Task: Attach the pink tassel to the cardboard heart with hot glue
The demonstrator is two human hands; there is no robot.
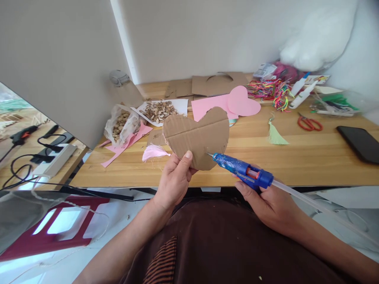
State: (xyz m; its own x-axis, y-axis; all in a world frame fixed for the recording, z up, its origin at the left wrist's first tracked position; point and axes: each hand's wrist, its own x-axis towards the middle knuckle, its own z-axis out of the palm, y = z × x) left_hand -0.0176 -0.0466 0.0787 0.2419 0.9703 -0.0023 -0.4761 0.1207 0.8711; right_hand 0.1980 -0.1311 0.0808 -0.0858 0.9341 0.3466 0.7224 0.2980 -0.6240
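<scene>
At the left of the wooden table (296, 167), a clear bag of peanuts (121, 123) sits toward the far side, and a pink tassel (154, 152) lies nearer, just left of my grip. My left hand (174, 177) pinches a brown cardboard heart (192, 134) by its near left edge, thumb flat on the face, other fingers behind. The heart is held over the near part of the table, face toward me, its notch at the far side and its point at the near side. To its right, a blue glue gun (237, 167) slants from far left to near right, nozzle over the right part of the heart's face; whether the tip touches or hovers, I cannot tell. My left hand is the nearer one to the heart; my right hand (268, 201), wrapped round the gun's handle, is off to the near right, with a long glue stick (314, 203) trailing from the gun's back. Farther right lie a green tassel (276, 134), orange-handled scissors (309, 123) and a dark phone (359, 142).
</scene>
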